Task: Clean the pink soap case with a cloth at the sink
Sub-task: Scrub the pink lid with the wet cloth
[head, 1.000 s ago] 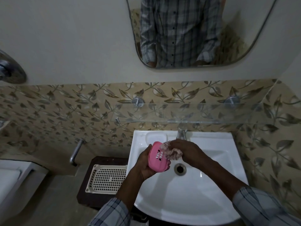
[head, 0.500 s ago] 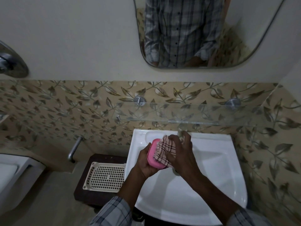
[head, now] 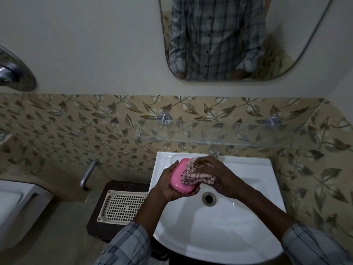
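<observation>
My left hand (head: 167, 185) grips the pink soap case (head: 178, 177) from below and holds it over the left part of the white sink (head: 248, 236). A pink checked cloth (head: 196, 177) lies bunched across the case's open face. My right hand (head: 217, 174) holds the cloth, fingers curled over it, and presses it against the case. Most of the case's inside is hidden by the cloth.
The drain (head: 209, 198) sits just below my hands, and the tap (head: 214, 154) is behind them. A glass shelf (head: 229, 133) juts out above the sink. Left of the sink, a cream perforated tray (head: 122, 207) rests on a dark stool. A mirror (head: 229, 37) hangs above.
The case has turned from upright to lying flatter in my left hand. The cloth has spread over it, and my right hand has shifted from fingers extended to curled over the cloth.
</observation>
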